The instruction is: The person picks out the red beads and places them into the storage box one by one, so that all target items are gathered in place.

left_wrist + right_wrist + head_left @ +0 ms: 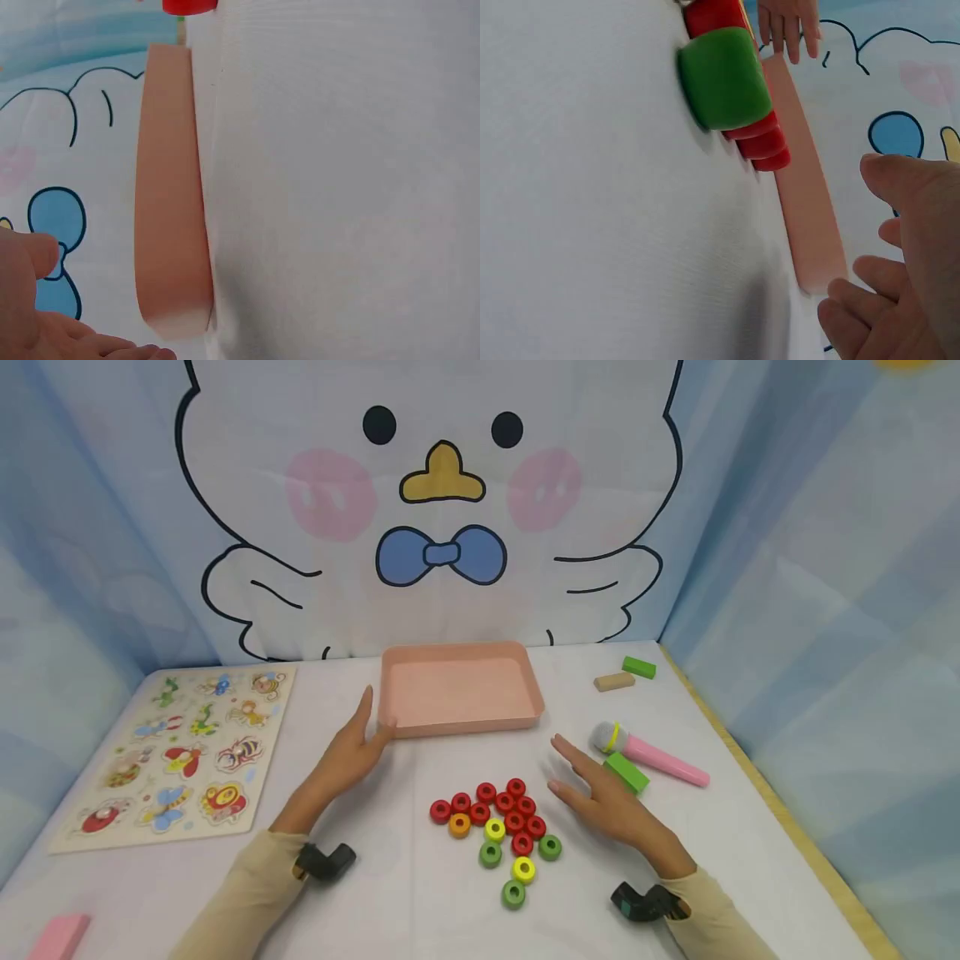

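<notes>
My left hand [348,762] is beside the front left corner of a pink tray [465,728], fingers extended. Its thumb overlaps the tray's corner in the head view; whether it touches I cannot tell. My right hand [603,797] hovers or rests right of a group of small rings, fingers extended and holding nothing. Most are red rings [513,822]; an orange ring [460,832], yellow rings [523,877] and green rings [550,855] are among them. A green block [626,772] is partly behind the right hand. The right wrist view shows a green ring [726,79] close up.
A pink toy microphone [667,760] lies at the right. Behind it are another green block [639,667] and a wooden block [614,682]. At the left lies an insect puzzle board [180,752]. A pink block [60,937] sits near the front left, and a printed curtain [442,610] hangs behind.
</notes>
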Action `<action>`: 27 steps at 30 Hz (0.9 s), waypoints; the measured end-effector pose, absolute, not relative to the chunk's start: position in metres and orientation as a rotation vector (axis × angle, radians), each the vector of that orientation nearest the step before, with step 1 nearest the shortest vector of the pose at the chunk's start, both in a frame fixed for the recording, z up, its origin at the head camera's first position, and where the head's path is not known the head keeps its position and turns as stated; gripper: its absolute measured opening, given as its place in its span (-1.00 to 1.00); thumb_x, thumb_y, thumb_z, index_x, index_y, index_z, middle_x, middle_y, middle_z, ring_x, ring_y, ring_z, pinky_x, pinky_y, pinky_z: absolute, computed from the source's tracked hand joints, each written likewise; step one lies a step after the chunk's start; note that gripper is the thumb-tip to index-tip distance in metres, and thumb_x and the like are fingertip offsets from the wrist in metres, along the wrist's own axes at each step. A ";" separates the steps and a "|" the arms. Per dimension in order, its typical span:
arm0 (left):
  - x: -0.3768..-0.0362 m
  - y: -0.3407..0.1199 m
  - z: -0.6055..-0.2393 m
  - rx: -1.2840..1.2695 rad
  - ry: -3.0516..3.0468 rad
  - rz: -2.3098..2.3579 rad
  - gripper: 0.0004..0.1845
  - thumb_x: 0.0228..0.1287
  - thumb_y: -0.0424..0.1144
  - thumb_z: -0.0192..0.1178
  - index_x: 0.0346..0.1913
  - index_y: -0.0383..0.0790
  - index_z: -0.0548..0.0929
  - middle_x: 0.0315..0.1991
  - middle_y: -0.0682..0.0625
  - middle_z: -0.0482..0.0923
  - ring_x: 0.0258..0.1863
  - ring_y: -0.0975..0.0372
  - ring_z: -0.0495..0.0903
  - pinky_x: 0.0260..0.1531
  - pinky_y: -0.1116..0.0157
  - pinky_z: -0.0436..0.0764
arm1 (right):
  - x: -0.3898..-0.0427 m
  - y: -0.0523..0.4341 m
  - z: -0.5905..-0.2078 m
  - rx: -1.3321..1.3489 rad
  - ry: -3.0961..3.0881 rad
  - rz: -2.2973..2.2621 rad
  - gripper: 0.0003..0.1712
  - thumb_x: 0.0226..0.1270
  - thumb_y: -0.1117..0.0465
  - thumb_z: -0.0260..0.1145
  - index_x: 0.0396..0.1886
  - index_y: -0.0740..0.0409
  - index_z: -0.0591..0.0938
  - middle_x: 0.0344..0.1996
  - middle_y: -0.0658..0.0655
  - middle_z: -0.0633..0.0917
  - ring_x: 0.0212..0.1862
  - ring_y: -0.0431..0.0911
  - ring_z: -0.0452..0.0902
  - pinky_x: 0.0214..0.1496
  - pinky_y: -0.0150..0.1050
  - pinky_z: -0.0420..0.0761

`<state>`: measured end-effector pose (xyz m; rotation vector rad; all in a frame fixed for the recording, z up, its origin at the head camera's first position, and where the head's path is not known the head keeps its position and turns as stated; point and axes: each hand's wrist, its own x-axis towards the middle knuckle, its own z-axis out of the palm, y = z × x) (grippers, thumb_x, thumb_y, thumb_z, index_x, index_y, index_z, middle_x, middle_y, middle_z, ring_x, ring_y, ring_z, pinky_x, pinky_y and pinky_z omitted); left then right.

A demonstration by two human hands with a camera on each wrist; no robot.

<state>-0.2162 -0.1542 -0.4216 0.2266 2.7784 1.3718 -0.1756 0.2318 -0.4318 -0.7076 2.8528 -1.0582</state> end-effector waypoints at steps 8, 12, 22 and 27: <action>-0.235 -0.158 -0.440 0.052 2.558 1.799 -0.28 0.56 -0.21 -0.08 0.53 -0.44 -0.17 0.50 -0.33 -0.08 0.46 -0.09 0.04 0.44 0.11 0.11 | -0.186 0.219 -0.444 -0.866 2.690 -1.172 -0.41 0.45 0.26 0.23 0.44 0.12 0.38 0.38 0.06 0.42 0.37 -0.04 0.33 0.34 -0.16 0.41; -0.242 -0.153 -0.451 -0.061 2.401 2.012 -0.37 0.51 -0.34 -0.02 0.50 -0.44 0.04 0.47 -0.28 0.08 0.44 0.01 0.14 0.38 0.21 0.24 | -0.192 0.214 -0.447 -0.941 2.617 -1.196 -0.47 0.44 0.33 0.21 0.39 0.12 0.45 0.32 0.08 0.49 0.33 -0.03 0.38 0.32 -0.13 0.44; -0.239 -0.147 -0.460 -0.163 2.147 2.320 -0.43 0.46 -0.36 0.07 0.47 -0.34 0.25 0.42 -0.19 0.25 0.37 0.15 0.30 0.24 0.39 0.41 | -0.198 0.204 -0.454 -1.120 2.555 -1.191 -0.56 0.38 0.29 0.30 0.24 0.08 0.59 0.18 -0.03 0.60 0.25 -0.09 0.46 0.31 -0.11 0.46; -0.241 -0.150 -0.462 -0.186 2.140 2.323 -0.44 0.45 -0.35 0.09 0.46 -0.29 0.28 0.41 -0.16 0.28 0.35 0.18 0.33 0.24 0.39 0.42 | -0.200 0.201 -0.460 -1.107 2.562 -1.252 -0.61 0.36 0.28 0.32 0.17 0.07 0.63 0.10 -0.03 0.64 0.17 -0.12 0.52 0.25 -0.17 0.52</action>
